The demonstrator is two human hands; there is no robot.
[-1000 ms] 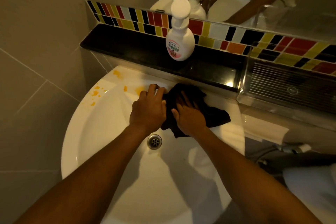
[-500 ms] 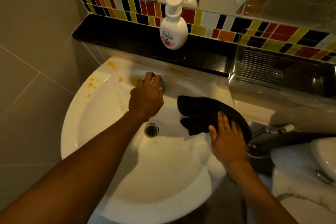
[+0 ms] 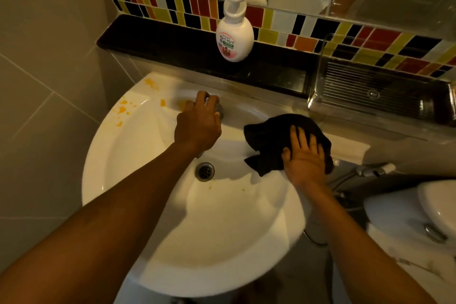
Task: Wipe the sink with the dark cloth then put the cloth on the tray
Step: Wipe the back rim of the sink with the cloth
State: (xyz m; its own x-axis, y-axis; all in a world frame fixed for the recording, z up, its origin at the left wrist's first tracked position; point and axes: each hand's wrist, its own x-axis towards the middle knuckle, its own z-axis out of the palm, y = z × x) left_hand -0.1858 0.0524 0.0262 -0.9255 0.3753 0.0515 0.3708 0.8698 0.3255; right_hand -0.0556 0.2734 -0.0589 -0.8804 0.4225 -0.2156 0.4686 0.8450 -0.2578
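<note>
Head view: right hand (image 3: 304, 164) presses flat, fingers spread, on one crumpled dark cloth (image 3: 276, 139), now at the white ceramic sink's (image 3: 222, 242) 3 o'clock rim, shifted from 12 o'clock a second ago. Left hand (image 3: 197, 123) grip clenched on the metal tap (image 3: 219, 110). Orange stains (image 3: 121, 110) at 10 o'clock remain unwiped; wiping looks incomplete. One clear plastic tray (image 3: 318, 96) at 2 o'clock; one white soap pump bottle (image 3: 235, 37).

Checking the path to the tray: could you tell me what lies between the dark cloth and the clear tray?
In the head view, only bare white sink rim and pale ledge separate the dark cloth, under the right hand, from the clear tray.
</note>
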